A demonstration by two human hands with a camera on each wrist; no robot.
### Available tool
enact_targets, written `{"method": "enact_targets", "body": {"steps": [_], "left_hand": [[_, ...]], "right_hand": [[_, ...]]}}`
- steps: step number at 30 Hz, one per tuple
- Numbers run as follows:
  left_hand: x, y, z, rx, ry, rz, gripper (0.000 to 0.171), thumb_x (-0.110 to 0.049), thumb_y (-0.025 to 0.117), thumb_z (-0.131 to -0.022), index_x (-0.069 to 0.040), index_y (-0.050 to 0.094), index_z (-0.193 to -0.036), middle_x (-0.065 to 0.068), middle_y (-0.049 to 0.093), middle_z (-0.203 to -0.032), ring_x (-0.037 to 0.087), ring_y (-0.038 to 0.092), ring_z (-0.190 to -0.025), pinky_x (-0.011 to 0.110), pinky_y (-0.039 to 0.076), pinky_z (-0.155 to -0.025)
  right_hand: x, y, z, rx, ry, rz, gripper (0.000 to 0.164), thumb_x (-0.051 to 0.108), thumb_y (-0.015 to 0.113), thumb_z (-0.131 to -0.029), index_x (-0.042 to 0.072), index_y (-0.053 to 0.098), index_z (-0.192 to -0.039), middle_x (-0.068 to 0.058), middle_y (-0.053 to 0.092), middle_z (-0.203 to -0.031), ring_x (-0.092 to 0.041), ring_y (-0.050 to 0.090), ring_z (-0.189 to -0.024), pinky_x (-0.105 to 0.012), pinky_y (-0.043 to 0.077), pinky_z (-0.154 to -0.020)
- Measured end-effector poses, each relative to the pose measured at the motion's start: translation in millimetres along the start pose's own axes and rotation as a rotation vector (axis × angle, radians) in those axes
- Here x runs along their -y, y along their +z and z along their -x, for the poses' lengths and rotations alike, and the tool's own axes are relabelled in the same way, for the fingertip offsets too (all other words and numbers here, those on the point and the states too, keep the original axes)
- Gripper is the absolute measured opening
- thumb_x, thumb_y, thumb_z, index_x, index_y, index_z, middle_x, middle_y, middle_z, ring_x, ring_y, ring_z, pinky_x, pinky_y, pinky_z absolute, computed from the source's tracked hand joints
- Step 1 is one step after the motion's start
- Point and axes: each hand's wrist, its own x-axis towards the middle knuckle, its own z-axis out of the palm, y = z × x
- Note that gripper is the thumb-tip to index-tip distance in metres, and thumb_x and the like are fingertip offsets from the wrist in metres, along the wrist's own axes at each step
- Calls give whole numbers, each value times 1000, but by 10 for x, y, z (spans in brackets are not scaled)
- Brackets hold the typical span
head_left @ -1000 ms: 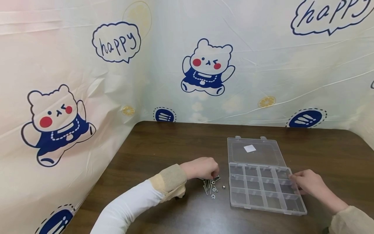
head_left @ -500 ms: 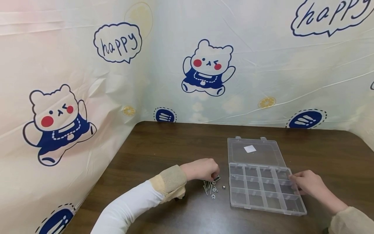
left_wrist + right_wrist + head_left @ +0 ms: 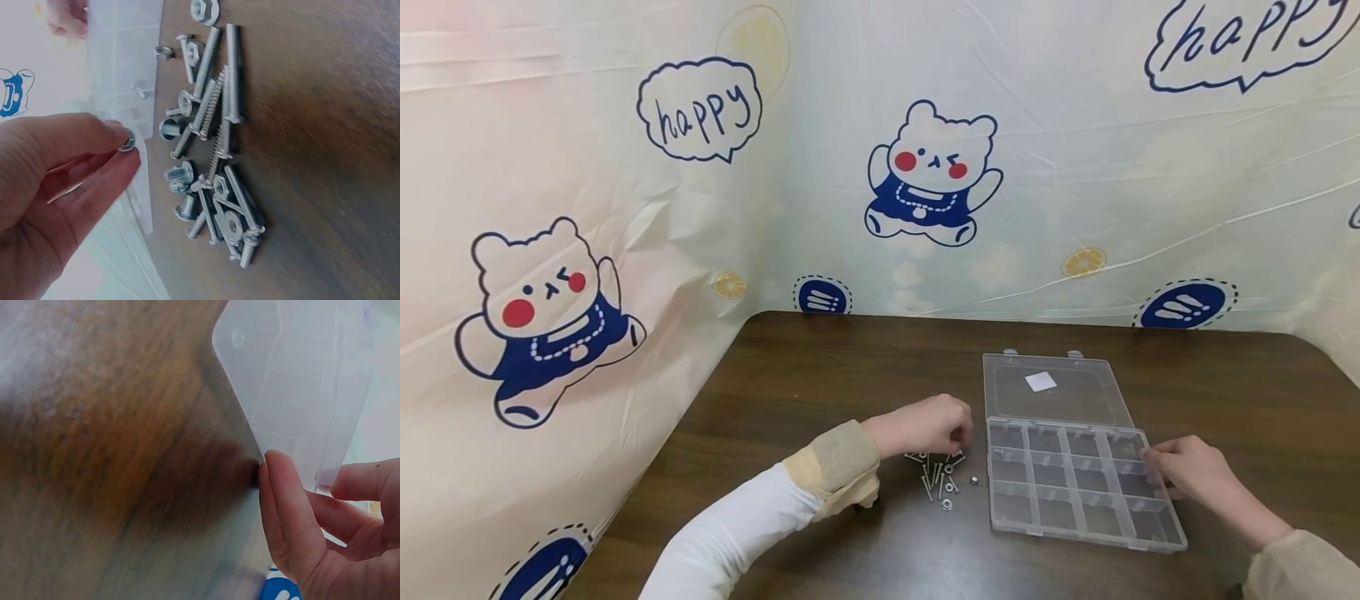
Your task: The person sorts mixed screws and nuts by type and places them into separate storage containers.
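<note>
Thumb and finger of my left hand pinch a small metal nut, raised above the hardware pile. Beneath it lie loose silver screws, short flanged bolts, nuts and washers. A clear plastic compartment box stands to the right of the pile with its lid folded back flat. My right hand grips the box's right side wall, thumb at the upper edge and fingers along the outside in the right wrist view.
One nut lies apart, between the pile and the box. A small white paper square is on the lid. The dark wooden table meets a printed curtain at its back and left.
My left hand has lifted a little and shifted right off the pile, a nut between its fingertips, uncovering more screws. The right hand and box stay in place.
</note>
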Motion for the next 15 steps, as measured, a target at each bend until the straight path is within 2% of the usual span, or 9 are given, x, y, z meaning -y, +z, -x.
{"method": "enact_targets", "body": {"steps": [15], "left_hand": [[-66,-64,-139,-206,29,56,12,-1,61,-80,-7,70,-84,-1,60,-84,2,50,-72,7,37,-64]], "right_hand": [[10,24,11,-20,5,-1,41,18,48,-87,-19,58,-100,-14,65,-77,-22,65,-69,-33,53,-58]]}}
